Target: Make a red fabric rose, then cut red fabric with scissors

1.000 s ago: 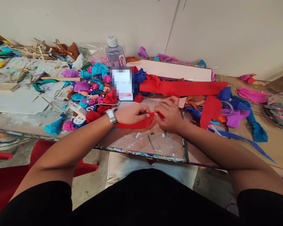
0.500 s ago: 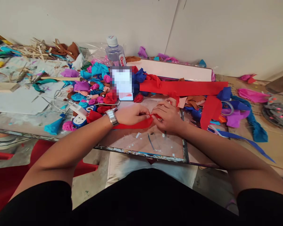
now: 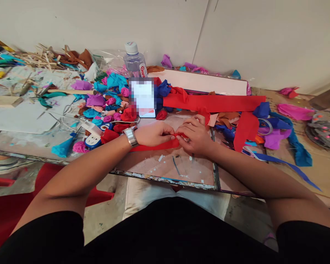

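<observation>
Between my two hands is a red crepe paper strip point(image 3: 156, 146), its length trailing leftward under my left wrist. My left hand point(image 3: 156, 133), with a metal watch point(image 3: 131, 136) on the wrist, pinches the strip's gathered part between thumb and forefinger. Close against it, my right hand point(image 3: 194, 135) has its fingers bent around the same red paper. The fingertips of both hands nearly meet; part of the paper is hidden beneath them. Behind the hands lies a longer red crepe paper strip point(image 3: 222, 103).
A lit phone point(image 3: 145, 99) leans among coloured paper rosettes point(image 3: 95, 101), with a water bottle point(image 3: 135, 60) behind. A white power strip point(image 3: 93, 140) and pliers point(image 3: 48, 98) are at left. On the right are a tape roll point(image 3: 266, 125), a blue strip point(image 3: 291, 165) and paper scraps.
The red strip between my fingers has shifted slightly, and its gathered part shows a little more. Both hands stay in nearly the same place.
</observation>
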`<state>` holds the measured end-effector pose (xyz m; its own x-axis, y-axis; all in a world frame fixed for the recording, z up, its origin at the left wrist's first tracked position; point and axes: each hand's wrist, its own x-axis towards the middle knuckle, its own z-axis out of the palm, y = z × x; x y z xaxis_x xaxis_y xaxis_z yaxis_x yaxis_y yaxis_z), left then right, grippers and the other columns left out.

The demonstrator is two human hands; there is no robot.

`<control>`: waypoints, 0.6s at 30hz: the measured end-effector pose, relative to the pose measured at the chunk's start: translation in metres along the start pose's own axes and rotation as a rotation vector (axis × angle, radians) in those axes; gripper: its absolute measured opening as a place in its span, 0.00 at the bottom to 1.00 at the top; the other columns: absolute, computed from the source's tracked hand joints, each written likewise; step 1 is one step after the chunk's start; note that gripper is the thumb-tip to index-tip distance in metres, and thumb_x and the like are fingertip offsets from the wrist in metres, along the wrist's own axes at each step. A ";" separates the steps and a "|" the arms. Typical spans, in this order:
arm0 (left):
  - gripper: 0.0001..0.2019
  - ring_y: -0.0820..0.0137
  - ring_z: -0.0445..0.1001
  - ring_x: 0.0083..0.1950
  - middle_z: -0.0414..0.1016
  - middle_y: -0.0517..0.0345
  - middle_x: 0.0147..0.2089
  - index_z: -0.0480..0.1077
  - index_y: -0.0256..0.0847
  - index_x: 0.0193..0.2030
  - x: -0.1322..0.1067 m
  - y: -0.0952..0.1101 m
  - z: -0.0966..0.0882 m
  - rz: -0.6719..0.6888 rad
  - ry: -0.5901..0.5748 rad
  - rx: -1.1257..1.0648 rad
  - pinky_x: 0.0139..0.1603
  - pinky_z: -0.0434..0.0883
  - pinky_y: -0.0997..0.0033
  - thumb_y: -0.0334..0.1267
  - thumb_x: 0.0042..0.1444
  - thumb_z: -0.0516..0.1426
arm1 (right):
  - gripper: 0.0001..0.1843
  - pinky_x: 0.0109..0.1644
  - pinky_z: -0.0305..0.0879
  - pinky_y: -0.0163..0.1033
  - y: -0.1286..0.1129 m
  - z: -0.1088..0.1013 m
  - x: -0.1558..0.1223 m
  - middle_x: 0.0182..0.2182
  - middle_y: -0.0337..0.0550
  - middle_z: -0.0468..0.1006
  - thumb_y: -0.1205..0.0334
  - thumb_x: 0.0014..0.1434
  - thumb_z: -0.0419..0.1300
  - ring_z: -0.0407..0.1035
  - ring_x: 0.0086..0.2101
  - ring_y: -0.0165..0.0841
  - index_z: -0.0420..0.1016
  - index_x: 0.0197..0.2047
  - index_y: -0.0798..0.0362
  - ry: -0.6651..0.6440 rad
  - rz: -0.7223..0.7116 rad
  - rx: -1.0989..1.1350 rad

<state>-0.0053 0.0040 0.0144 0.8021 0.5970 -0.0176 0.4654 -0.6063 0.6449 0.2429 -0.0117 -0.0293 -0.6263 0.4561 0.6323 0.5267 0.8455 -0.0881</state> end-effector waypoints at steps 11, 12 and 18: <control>0.14 0.72 0.65 0.30 0.73 0.59 0.29 0.77 0.37 0.36 0.001 0.001 0.000 -0.031 0.014 0.016 0.34 0.59 0.70 0.41 0.67 0.54 | 0.05 0.59 0.62 0.55 0.005 0.005 -0.002 0.40 0.42 0.89 0.63 0.71 0.64 0.77 0.47 0.43 0.83 0.44 0.47 0.015 -0.039 0.008; 0.14 0.72 0.65 0.30 0.73 0.59 0.29 0.77 0.37 0.36 0.001 0.001 0.000 -0.032 0.015 0.012 0.34 0.59 0.70 0.41 0.68 0.53 | 0.05 0.59 0.63 0.55 0.006 0.005 -0.002 0.40 0.42 0.89 0.63 0.71 0.64 0.77 0.47 0.43 0.83 0.45 0.47 0.019 -0.046 0.007; 0.14 0.73 0.62 0.29 0.68 0.62 0.27 0.75 0.37 0.35 0.002 0.000 0.000 -0.039 0.021 0.010 0.34 0.59 0.70 0.41 0.67 0.54 | 0.05 0.55 0.67 0.52 0.007 0.007 -0.004 0.39 0.43 0.89 0.64 0.71 0.65 0.77 0.46 0.42 0.84 0.46 0.48 0.063 -0.077 0.022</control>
<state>-0.0039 0.0052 0.0140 0.7755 0.6308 -0.0263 0.4995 -0.5874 0.6367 0.2449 -0.0051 -0.0376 -0.6265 0.3714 0.6852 0.4652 0.8836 -0.0536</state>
